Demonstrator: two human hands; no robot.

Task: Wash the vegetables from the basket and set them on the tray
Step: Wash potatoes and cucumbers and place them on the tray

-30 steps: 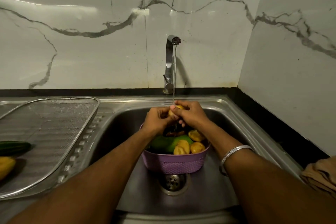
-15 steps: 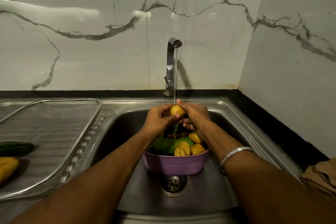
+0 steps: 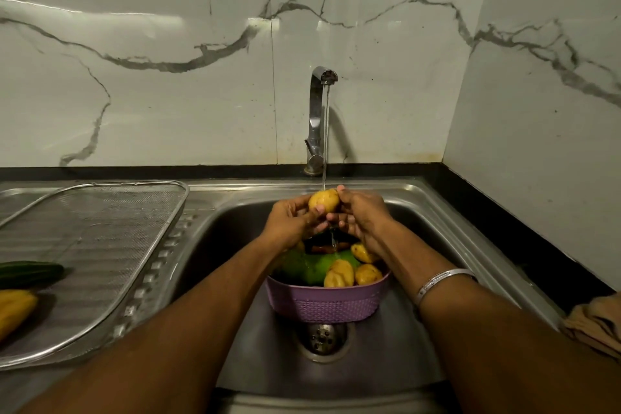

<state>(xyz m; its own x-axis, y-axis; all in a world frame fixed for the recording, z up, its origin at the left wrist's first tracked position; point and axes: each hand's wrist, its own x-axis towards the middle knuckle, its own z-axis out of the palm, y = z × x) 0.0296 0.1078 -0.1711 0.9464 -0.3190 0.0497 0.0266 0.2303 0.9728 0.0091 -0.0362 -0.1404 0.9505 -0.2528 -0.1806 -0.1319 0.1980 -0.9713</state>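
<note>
Centre of frame: your left hand and right hand both curl around 1 potato under the tap stream, above the basket. Rotate it fully before moving to the tray, lower left.

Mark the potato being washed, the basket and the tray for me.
potato (image 3: 323,200): head view, middle of its yellow skin, under the stream.
basket (image 3: 322,304): head view, purple front wall.
tray (image 3: 100,232): head view, bare mesh floor.
</note>
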